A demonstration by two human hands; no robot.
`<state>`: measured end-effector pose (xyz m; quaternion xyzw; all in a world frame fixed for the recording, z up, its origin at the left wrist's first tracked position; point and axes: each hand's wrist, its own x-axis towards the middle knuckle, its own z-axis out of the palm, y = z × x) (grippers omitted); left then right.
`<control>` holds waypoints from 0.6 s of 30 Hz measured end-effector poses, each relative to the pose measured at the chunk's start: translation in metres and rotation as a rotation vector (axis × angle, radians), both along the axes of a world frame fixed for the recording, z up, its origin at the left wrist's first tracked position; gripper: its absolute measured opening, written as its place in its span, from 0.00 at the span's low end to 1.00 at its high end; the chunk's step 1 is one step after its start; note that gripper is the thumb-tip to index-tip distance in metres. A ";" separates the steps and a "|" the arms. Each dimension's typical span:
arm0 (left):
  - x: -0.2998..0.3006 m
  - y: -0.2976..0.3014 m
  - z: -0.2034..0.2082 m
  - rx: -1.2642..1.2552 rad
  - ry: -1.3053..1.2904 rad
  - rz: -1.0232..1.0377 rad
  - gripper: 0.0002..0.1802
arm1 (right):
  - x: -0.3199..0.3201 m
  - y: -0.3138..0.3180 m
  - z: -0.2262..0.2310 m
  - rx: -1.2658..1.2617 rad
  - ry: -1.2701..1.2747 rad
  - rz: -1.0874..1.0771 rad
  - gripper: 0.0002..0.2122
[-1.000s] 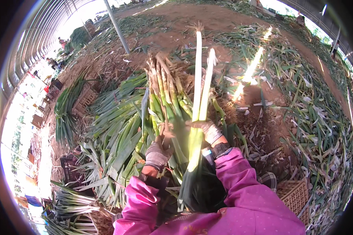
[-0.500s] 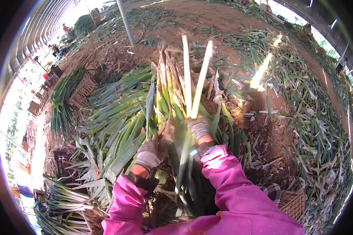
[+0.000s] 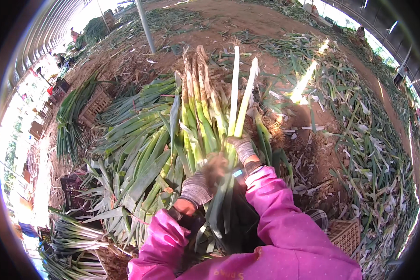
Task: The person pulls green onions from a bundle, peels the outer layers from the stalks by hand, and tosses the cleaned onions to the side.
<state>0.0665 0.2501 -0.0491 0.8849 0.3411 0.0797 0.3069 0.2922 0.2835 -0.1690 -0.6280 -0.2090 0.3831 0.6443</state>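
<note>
In my right hand (image 3: 241, 149), gloved in grey knit, are two peeled long green onions (image 3: 241, 100), white shanks pointing away and leaves hanging down toward me. My left hand (image 3: 198, 187), in a matching glove, is beside those leaves, just left of and below the right hand. Its fingers are smeared by motion, so whether they hold anything is unclear. Beyond the left hand lies a bunch of unpeeled green onions (image 3: 198, 105) with brown, dry outer skins and roots at the far end. More green onions with broad leaves (image 3: 144, 161) spread out to the left.
Tied or stacked green onions (image 3: 81, 233) lie at the lower left. A tan plastic crate (image 3: 95, 106) is at the upper left, another crate (image 3: 344, 233) at the lower right. Leaf scraps (image 3: 368, 154) cover the ground on the right. A metal pole (image 3: 145, 25) stands ahead.
My left hand has come right and toward me, leaving the unpeeled bunch and nearing the right hand. The right hand, with the two peeled green onions, has shifted slightly right.
</note>
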 end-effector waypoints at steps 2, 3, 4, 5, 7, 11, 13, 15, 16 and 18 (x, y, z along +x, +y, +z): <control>0.005 0.007 -0.004 0.007 -0.022 0.000 0.37 | -0.002 -0.001 -0.003 -0.057 -0.064 -0.006 0.12; 0.008 0.014 -0.008 0.012 -0.017 0.004 0.37 | -0.006 0.000 -0.006 -0.052 -0.060 -0.002 0.12; 0.012 0.022 -0.014 0.065 0.124 0.095 0.37 | -0.013 0.001 -0.010 -0.075 -0.105 0.021 0.13; 0.024 0.030 -0.020 0.113 0.251 0.169 0.38 | -0.005 0.003 -0.020 -0.104 -0.163 0.027 0.14; 0.057 0.052 -0.025 0.124 0.247 0.114 0.38 | 0.026 0.016 -0.053 -0.259 -0.278 0.031 0.16; 0.077 0.101 -0.007 0.178 0.247 0.238 0.30 | 0.004 0.023 -0.055 -0.120 0.128 0.164 0.17; 0.080 0.106 0.006 0.187 0.252 0.290 0.26 | -0.008 0.023 -0.055 -0.115 0.245 0.181 0.17; 0.064 0.106 0.012 0.228 0.369 0.144 0.31 | -0.042 0.023 -0.047 -0.345 -0.505 0.116 0.17; 0.059 0.102 0.009 0.228 0.373 0.162 0.33 | -0.046 0.026 -0.056 -0.417 -0.484 0.223 0.17; 0.024 0.097 0.007 0.186 0.365 0.229 0.33 | -0.078 0.018 -0.074 -0.247 -0.317 0.234 0.17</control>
